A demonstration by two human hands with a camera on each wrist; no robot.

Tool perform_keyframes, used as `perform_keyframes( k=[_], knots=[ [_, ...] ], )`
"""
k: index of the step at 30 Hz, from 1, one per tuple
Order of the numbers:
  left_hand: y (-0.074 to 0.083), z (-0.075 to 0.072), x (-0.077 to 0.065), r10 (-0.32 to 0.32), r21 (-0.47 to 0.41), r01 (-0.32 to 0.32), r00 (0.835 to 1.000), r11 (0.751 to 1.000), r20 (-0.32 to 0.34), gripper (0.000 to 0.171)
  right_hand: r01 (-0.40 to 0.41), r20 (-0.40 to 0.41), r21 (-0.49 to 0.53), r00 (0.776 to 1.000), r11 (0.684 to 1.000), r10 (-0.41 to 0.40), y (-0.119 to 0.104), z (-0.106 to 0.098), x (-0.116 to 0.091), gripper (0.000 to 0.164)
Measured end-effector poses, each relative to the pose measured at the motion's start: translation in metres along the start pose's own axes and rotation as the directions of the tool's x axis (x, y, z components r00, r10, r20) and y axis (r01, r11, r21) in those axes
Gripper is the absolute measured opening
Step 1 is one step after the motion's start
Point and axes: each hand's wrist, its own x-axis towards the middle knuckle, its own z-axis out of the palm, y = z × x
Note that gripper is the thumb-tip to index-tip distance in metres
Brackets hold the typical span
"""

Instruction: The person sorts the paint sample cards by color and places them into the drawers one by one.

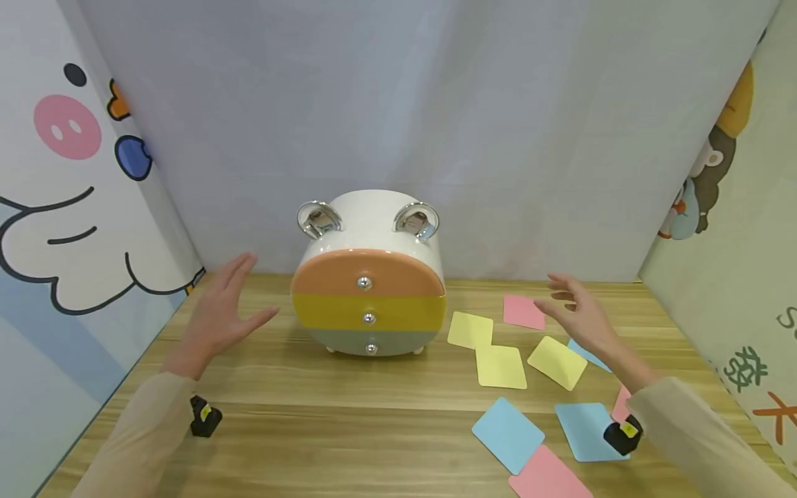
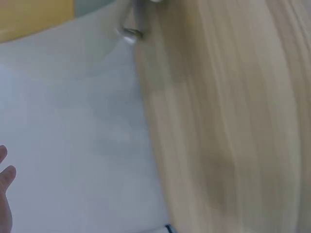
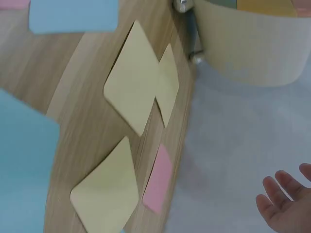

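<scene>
A small rounded drawer box (image 1: 369, 290) stands at the back middle of the table. It has a white shell, two shiny silver ears, and orange, yellow and grey-green drawer fronts, each with a silver knob. To its left my left hand (image 1: 218, 311) hovers with fingers extended and thumb apart, holding nothing. On the other side my right hand (image 1: 582, 315) is raised over the scattered paper cards, its fingers loosely bent and nothing in them. Closest to that hand are a pink card (image 1: 523, 312) and a yellow card (image 1: 557, 362).
More cards lie on the right half of the wood-grain table (image 1: 299, 429): yellow (image 1: 501, 366), blue (image 1: 508, 436) and pink (image 1: 551, 476), some overlapping. A pale curtain (image 1: 498, 138) closes the back. Printed panels (image 1: 62, 207) flank both sides.
</scene>
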Motion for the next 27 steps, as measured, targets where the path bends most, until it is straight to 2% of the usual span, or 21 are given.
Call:
perform_keyframes(
  k=[7, 11, 18, 27],
  knots=[
    [0.022, -0.008, 0.024, 0.081, -0.011, -0.082, 0.995, 0.997, -0.059, 0.083, 0.003, -0.027, 0.155, 1.000, 0.988, 0.001, -0.039, 0.028, 0.001, 0.055],
    [0.034, -0.011, 0.037, 0.098, -0.038, -0.101, 0.993, 0.994, -0.069, 0.082, -0.005, -0.031, 0.261, 0.999, 0.965, 0.013, -0.061, 0.046, 0.001, 0.048],
    [0.046, -0.006, 0.053, 0.173, -0.048, -0.179, 0.980, 0.983, -0.101, 0.072, -0.031, 0.001, 0.499, 0.999, 0.866, 0.035, -0.099, 0.078, -0.003, 0.037],
    [0.052, -0.002, 0.062, 0.231, -0.020, -0.234, 0.968, 0.972, -0.095, 0.051, -0.082, 0.063, 0.652, 0.997, 0.754, 0.054, -0.144, 0.121, 0.003, 0.030]
  ],
)
